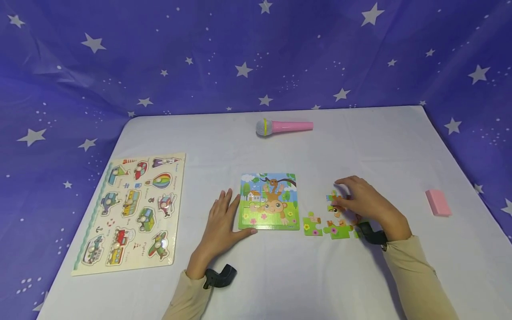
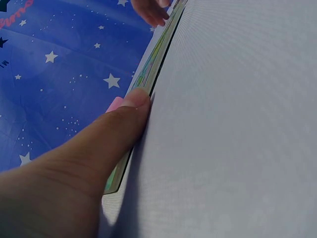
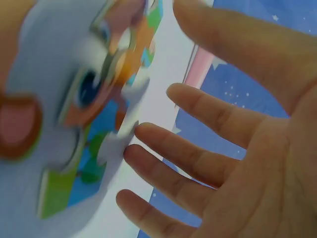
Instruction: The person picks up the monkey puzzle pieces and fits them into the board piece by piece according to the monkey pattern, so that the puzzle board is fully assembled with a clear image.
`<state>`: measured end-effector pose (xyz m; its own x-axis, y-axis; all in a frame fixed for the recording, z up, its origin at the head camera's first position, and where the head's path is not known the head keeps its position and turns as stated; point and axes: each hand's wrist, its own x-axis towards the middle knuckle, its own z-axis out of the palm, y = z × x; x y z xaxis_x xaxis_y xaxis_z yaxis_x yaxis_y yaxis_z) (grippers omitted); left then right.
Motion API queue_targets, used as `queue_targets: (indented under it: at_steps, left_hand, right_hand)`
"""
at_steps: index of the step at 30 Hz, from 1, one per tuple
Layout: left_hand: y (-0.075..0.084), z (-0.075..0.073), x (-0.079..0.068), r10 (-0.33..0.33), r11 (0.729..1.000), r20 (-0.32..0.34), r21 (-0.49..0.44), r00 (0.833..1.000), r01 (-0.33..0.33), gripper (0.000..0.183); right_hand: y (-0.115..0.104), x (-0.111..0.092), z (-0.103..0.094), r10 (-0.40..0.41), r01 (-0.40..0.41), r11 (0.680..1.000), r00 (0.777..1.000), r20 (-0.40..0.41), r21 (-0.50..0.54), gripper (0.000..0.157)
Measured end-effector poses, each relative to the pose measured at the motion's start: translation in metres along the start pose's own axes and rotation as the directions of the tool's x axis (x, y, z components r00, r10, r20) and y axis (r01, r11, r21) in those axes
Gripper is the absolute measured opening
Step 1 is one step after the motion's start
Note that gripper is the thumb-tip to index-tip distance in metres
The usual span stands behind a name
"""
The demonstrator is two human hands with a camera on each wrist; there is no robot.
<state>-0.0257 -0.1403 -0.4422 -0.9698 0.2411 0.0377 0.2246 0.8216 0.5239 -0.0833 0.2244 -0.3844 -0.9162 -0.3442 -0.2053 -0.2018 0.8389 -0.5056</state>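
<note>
A monkey jigsaw puzzle in a square tray (image 1: 272, 228) lies in the middle of the white table. My left hand (image 1: 221, 222) rests along its left side, fingers extended, and the thumb (image 2: 94, 144) touches the near edge in the left wrist view. Over several loose jigsaw pieces (image 1: 339, 233) to the right hovers my right hand (image 1: 366, 200), covering part of them. Its fingers are spread in the right wrist view, with nothing held; a piece with an eye (image 3: 89, 91) shows close by. Nearer the tray lies a green piece with flowers (image 1: 312, 226).
On the left lies a vehicle peg puzzle board (image 1: 178, 191). A pink toy microphone (image 1: 290, 127) is near the far table edge, and a pink block (image 1: 438, 202) sits at the right. Behind the table hangs a purple star-patterned cloth (image 1: 216, 53).
</note>
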Motion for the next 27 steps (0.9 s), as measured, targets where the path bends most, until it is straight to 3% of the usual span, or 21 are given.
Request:
queue_targets:
  at_steps: [11,16,27]
  left_hand:
    - [-0.001,0.000,0.000,0.003,1.000,-0.005,0.004,1.000,-0.003,0.097]
    - [0.000,0.000,0.000,0.001,1.000,-0.004,0.000,1.000,-0.001,0.098]
    - [-0.001,0.001,-0.001,0.005,1.000,-0.007,0.003,1.000,-0.005,0.098]
  right_hand:
    - [0.004,-0.007,0.003,-0.007,0.007,1.000,0.999,0.041,-0.019,0.069]
    - [0.001,-0.009,0.007,-0.025,0.026,0.999,0.999,0.024,-0.034,0.063]
    - [0.004,-0.007,0.016,-0.026,0.027,0.998,1.000,-0.005,0.052,0.056]
